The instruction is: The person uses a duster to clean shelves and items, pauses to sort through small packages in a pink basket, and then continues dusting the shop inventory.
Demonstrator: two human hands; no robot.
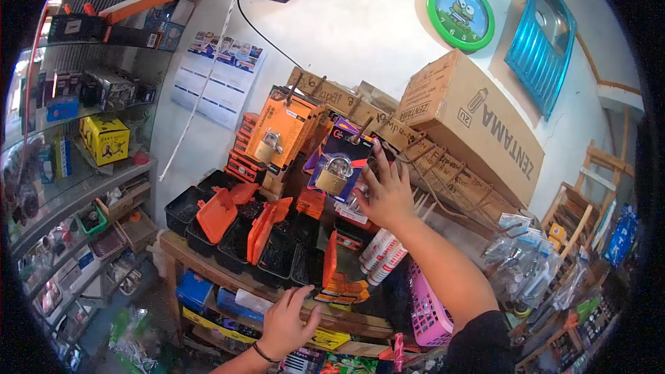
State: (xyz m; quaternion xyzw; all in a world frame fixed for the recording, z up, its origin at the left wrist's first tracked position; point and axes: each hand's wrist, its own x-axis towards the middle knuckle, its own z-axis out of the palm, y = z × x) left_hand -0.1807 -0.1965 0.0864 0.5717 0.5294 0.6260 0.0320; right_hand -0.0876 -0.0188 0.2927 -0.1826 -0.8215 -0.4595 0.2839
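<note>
My right hand [386,190] reaches up to a purple and black card with a padlock [335,174] that hangs on a hook. Its fingers are spread along the card's right edge. To the left hang orange cards with another padlock [269,145]. Lower down, my left hand [287,320] is over the front edge of the wooden shelf [228,266], fingers apart and nothing visible in it. Black bins with orange lids [217,215] stand on the shelf between the hands and the left side. Orange packs [344,289] lie just above my left hand.
A large cardboard box [485,131] rests above the hooks at the right. White tubes [383,256] and a pink basket [427,308] are beside my right forearm. Glass shelves with a yellow box [105,140] stand at the left. Bagged goods [523,256] hang at the right.
</note>
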